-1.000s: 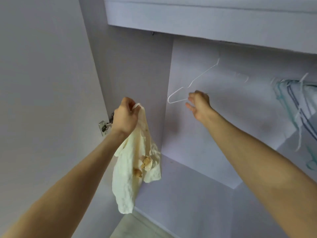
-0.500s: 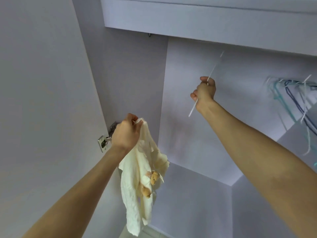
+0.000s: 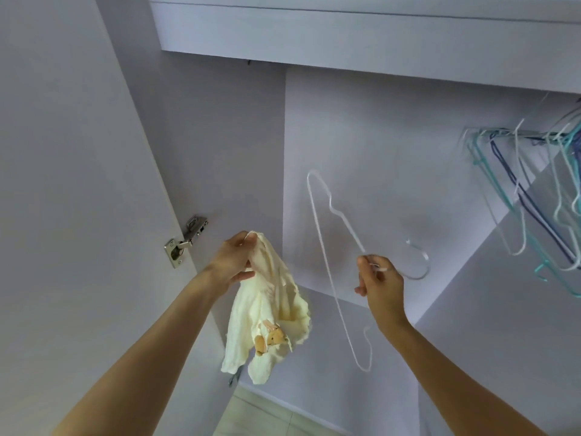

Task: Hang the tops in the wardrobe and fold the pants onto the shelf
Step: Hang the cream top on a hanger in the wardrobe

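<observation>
Top pinched at its edge by left hand; right hand grips hanger.

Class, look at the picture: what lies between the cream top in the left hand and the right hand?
In the head view, the white wire hanger held by the right hand crosses that gap beside the cream top; behind it only the wardrobe's back panel.

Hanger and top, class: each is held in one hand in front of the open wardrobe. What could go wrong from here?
1. The left hand grips the top bunched at one edge, so its neck opening may be hard to find for the hanger.
2. The right hand has only a fingertip grip near the hook; the hanger could twist or slip.
</observation>
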Motion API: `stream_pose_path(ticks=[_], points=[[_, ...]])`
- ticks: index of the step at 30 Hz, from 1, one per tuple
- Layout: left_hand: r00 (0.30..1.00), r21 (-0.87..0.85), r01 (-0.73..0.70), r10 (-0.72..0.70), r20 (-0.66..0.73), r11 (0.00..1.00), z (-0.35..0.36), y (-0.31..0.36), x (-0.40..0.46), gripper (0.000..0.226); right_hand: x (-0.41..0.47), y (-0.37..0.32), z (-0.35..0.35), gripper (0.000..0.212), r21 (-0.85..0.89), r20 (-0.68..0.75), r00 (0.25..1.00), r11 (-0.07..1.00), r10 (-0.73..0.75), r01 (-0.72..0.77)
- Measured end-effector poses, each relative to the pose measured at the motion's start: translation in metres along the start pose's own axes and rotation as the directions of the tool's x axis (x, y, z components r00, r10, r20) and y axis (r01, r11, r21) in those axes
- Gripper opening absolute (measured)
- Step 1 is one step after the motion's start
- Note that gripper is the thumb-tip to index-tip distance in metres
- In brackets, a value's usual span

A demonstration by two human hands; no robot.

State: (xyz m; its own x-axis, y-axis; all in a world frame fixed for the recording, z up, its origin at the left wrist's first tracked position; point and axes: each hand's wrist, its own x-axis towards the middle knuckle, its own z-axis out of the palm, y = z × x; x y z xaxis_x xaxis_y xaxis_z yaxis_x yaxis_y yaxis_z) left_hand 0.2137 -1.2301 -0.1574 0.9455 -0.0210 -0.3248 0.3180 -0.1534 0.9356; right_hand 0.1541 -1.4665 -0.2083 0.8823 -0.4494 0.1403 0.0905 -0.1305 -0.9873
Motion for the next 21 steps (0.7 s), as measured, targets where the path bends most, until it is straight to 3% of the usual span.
stream_pose_path(ticks=[5,9,12,14,16,19,20,21], points=[[0.999,-0.018,-0.046,0.046,0.017,0.999,0.0,0.003,-0.007,0.021,-0.007,0.003,-0.003,0.042,-0.017,-0.133,0.988,0.996,0.081,-0.084],[0.994,0.016,-0.096,0.095,0.045,0.995,-0.002,0.01,-0.015,0.02,0.001,-0.021,0.001,0.047,0.388,-0.201,0.928,0.895,0.315,-0.22],[0.983,-0.005,-0.132,0.132,0.131,0.991,0.002,0.017,-0.032,0.022,0.01,-0.038,0.02,0.044,0.656,-0.084,0.903,0.705,0.421,-0.267],[0.97,-0.032,-0.131,0.135,0.202,0.991,0.002,0.023,-0.047,0.023,0.012,-0.043,0.039,0.044,0.719,-0.015,0.906,0.635,0.423,-0.284],[0.952,-0.039,-0.145,0.151,0.267,0.989,-0.002,0.031,-0.062,0.024,0.011,-0.04,0.057,0.044,0.679,-0.018,0.922,0.682,0.388,-0.274],[0.948,-0.061,-0.223,0.231,0.218,0.973,-0.019,0.045,-0.084,0.028,0.001,-0.015,0.071,0.048,0.382,-0.085,0.974,0.91,0.208,-0.161],[0.947,0.06,-0.307,0.298,0.124,0.95,-0.027,0.047,-0.088,0.029,-0.003,-0.004,0.071,0.047,0.257,-0.085,0.989,0.962,0.119,-0.093],[0.92,0.3,-0.381,0.392,0.026,0.875,-0.036,0.046,-0.089,0.028,-0.006,0.006,0.068,0.047,0.145,-0.084,0.996,0.989,0.027,-0.015]])
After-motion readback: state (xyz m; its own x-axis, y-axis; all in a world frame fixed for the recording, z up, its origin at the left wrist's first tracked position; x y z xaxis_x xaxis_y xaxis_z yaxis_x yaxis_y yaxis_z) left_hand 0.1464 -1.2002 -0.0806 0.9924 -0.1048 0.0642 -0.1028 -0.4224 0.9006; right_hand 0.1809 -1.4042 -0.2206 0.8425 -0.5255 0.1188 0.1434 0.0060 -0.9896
